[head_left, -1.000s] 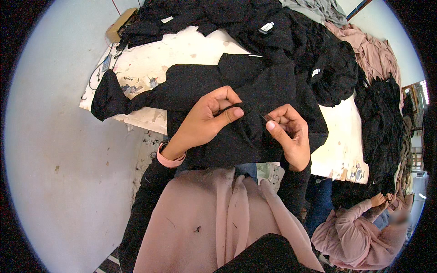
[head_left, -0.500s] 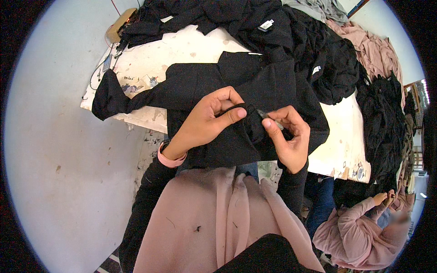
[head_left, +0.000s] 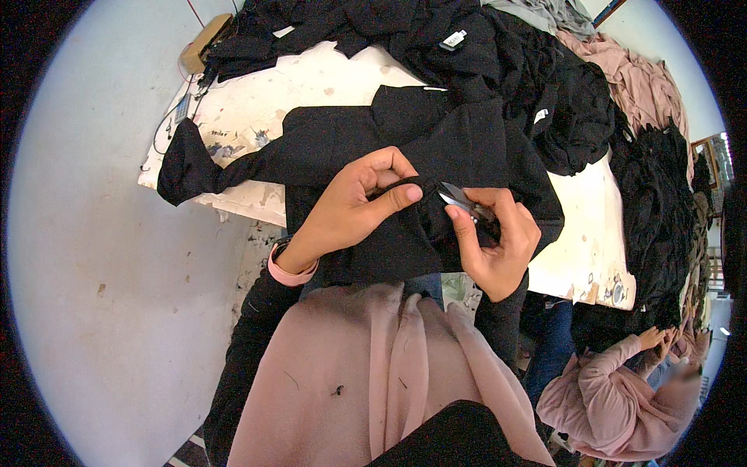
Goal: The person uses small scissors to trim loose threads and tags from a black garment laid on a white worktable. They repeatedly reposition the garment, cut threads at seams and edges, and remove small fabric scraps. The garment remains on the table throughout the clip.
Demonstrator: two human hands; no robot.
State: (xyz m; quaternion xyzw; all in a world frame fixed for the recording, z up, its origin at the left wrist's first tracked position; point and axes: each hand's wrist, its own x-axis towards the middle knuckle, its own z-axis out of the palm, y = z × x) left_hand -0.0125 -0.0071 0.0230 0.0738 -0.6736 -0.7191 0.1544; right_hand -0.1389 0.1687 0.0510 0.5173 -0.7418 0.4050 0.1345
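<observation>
Fingers (head_left: 393,196) of the left hand (head_left: 350,210) are pinching a fold of the black garment (head_left: 436,148), thumb and index clenched on the cloth and lifting it a bit off the surface (head_left: 327,86). Right hand (head_left: 494,245) is gripping small metal snips (head_left: 459,201), fingers curled around them, blade tips pointing left at the pinched fold, just beside the left thumb. Cannot tell if the blades are touching the cloth.

Black garment is lying spread across the white, stained surface, one sleeve (head_left: 194,167) hanging over the left edge, body hanging over the near edge toward the person. Both hands are working over its lower middle part.

Pile of black clothes (head_left: 498,54) is sitting at the far side of the surface, touching the garment's upper edge, a small white tag showing on it. More dark clothes (head_left: 661,202) are stacked along the right edge, with pink cloth (head_left: 630,78) behind them. Tan box (head_left: 204,43) is sitting at the far left corner of the surface.

Person's lap is covered in pink fabric (head_left: 366,373). Another person in a pink top (head_left: 599,389) is crouching at lower right, well apart from the hands.
</observation>
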